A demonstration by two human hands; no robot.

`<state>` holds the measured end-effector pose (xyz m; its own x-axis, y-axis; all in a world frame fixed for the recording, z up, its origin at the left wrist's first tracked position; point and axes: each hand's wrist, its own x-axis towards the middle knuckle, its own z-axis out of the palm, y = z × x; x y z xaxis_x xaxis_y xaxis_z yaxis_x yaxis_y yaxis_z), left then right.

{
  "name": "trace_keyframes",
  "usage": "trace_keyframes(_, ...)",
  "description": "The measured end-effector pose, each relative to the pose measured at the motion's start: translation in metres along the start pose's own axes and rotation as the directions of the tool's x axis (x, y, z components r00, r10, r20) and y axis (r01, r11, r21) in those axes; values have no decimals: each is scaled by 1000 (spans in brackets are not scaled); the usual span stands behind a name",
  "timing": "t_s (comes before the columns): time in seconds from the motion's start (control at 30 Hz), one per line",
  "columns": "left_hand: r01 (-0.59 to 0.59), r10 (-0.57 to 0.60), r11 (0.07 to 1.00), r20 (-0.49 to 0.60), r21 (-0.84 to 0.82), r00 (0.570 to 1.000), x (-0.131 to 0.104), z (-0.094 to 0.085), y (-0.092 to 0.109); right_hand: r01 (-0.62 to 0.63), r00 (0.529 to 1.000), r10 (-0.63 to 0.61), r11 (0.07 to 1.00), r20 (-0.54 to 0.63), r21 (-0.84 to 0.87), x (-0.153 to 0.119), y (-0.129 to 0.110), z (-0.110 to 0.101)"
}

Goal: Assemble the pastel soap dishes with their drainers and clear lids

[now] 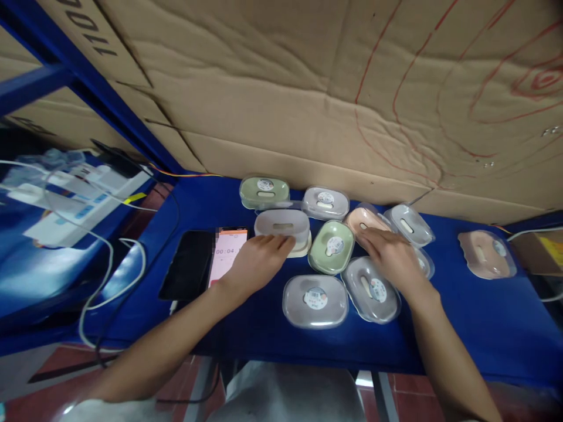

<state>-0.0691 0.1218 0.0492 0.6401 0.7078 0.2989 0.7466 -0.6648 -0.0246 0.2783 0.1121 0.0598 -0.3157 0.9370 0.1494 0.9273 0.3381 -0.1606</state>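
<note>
My left hand (pixel 264 261) has its fingers curled on the near edge of a clear lid (pixel 281 221), which sits tilted over a cream soap box base (pixel 300 252). My right hand (pixel 391 252) is closed at the near side of a peach soap box (pixel 359 215); its fingertips are partly hidden. Between the hands lies a green soap box (pixel 332 247) with a round label. Close to my right wrist is a grey soap box (pixel 372 290), and another grey soap box (pixel 315 300) lies nearest me. Behind stand a green soap box (pixel 264 193) and a grey one.
A phone with a running timer (pixel 229 252) and a black phone (pixel 187 264) lie left of my left hand. White power strips (pixel 83 205) with cables are at far left. Another peach soap box (pixel 487 254) is at right. Cardboard (pixel 281 88) walls the back of the blue table (pixel 444 316).
</note>
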Motion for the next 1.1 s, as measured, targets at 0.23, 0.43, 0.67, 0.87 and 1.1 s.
trace_keyframes(0.23,-69,69,997,-27,-20,997,-5,-5,11,-109,982,102,993,-161,-37,-7,37,-18)
trace_keyframes(0.43,-88,89,996,81,-22,993,-7,-13,15,-358,923,336,929,-190,-95,-24,124,-23)
trace_keyframes(0.67,-111,126,990,179,-89,976,-7,-11,16,-433,900,415,887,-136,-161,-35,151,-6)
trace_keyframes(0.87,-39,50,998,222,-53,974,-11,3,20,-482,876,479,861,-64,-163,-40,167,3)
trace_keyframes(1.1,7,-9,1000,284,7,959,-5,1,23,-390,921,387,912,-49,-125,-40,159,-9)
